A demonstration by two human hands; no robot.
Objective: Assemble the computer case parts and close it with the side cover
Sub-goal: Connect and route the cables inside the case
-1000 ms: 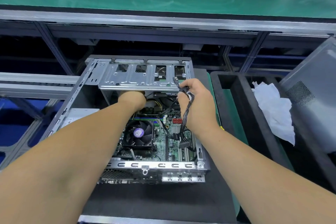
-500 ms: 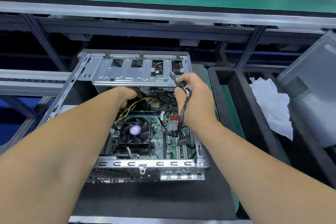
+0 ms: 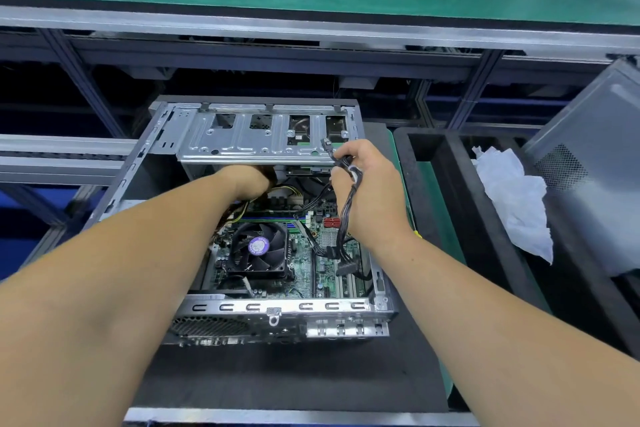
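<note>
Right hand (image 3: 367, 191) clamped on cable bundle (image 3: 346, 201) at 1 o'clock; left hand (image 3: 247, 180) under drive cage (image 3: 263, 140), grip hidden. Risks pinching cables beneath cage.

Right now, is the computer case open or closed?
Open: the computer case has no side cover on; its fan and board show.

We count one open computer case (image 3: 273, 308), one cooling fan (image 3: 259, 248), one cable bundle (image 3: 346, 204), one white cloth (image 3: 516, 198), two hands.
</note>
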